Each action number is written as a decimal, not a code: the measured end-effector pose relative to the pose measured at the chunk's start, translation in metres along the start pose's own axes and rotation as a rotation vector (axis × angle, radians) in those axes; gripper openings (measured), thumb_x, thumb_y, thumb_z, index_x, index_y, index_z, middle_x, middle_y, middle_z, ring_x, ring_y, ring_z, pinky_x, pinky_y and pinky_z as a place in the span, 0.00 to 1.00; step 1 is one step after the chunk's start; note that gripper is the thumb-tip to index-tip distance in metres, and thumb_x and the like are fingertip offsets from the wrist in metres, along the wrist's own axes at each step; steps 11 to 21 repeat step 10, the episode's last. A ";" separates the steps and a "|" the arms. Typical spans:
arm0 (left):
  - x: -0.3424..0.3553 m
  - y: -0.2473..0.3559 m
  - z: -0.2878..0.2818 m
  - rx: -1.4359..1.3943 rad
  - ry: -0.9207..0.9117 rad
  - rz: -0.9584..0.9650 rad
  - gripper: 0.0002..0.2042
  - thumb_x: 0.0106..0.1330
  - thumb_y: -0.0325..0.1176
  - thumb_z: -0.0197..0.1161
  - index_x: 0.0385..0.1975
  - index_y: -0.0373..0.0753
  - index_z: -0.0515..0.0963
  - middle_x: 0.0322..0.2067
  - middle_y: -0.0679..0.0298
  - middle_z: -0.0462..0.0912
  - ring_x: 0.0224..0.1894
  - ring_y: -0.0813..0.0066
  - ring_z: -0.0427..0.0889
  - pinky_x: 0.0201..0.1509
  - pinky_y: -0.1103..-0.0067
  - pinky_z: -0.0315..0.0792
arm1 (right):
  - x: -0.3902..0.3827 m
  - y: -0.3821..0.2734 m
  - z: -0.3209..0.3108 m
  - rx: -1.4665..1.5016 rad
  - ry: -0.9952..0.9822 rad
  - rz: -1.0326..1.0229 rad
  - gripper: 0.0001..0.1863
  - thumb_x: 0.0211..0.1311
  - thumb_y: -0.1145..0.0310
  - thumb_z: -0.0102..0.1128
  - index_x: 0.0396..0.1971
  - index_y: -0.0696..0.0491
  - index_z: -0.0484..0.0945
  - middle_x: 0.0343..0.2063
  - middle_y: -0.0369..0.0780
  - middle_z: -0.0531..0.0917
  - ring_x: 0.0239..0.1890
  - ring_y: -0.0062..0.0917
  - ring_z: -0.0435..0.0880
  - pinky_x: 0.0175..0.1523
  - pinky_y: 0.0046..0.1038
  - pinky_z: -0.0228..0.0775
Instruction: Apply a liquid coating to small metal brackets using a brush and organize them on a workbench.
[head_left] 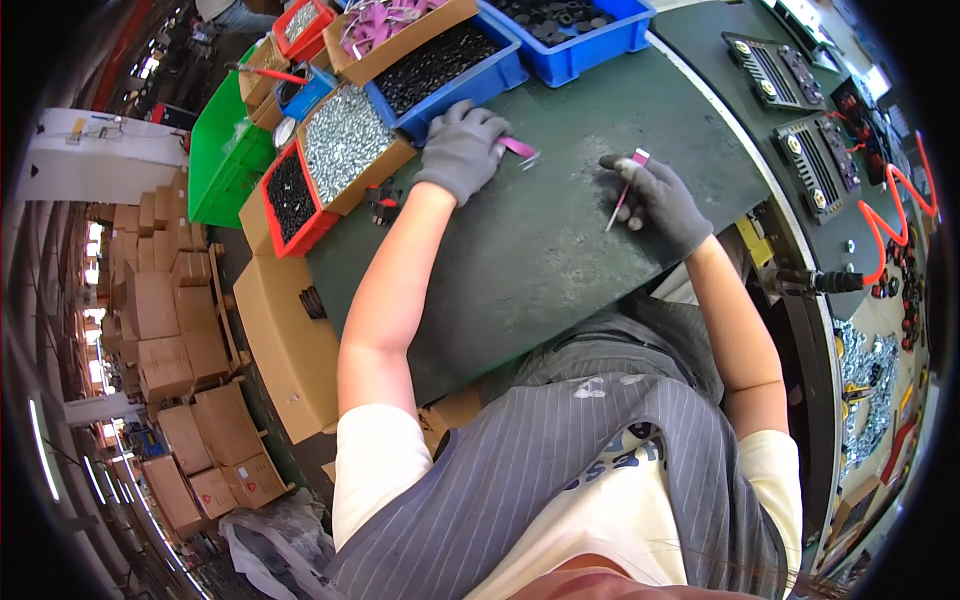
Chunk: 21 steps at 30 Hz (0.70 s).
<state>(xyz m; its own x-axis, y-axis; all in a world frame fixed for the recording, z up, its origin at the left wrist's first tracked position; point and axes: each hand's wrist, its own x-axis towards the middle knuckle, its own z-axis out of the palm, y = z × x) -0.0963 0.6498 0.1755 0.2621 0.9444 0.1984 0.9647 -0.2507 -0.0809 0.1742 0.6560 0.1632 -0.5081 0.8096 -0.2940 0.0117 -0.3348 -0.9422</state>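
Note:
My left hand [462,150], in a grey work glove, is on the dark green tabletop [490,270], just below a blue bin of small black parts. Its fingers are curled in at one end of a small pink part [519,148] with a bent silvery tip. Farther right, my right hand [665,205], gloved the same way, grips a thin pink-and-silver strip [625,190] slanting down between thumb and fingers. Its exact kind is too small to make out. The two hands are apart.
Beyond my left hand stand a blue bin [510,72], a carton of silvery hardware [395,160], a red bin [322,225] and a box of pink parts [395,22]. Right of the table, metal fixtures [815,165] and a coiled red hose [885,240] stand along another bench.

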 end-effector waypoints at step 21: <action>-0.010 0.108 0.010 -1.596 -0.090 -0.571 0.14 0.68 0.37 0.47 0.45 0.34 0.68 0.39 0.55 0.76 0.32 0.69 0.81 0.34 0.76 0.76 | -0.015 0.019 -0.010 0.463 -0.147 -0.190 0.23 0.60 0.70 0.50 0.55 0.61 0.62 0.33 0.39 0.77 0.33 0.19 0.78 0.40 0.19 0.71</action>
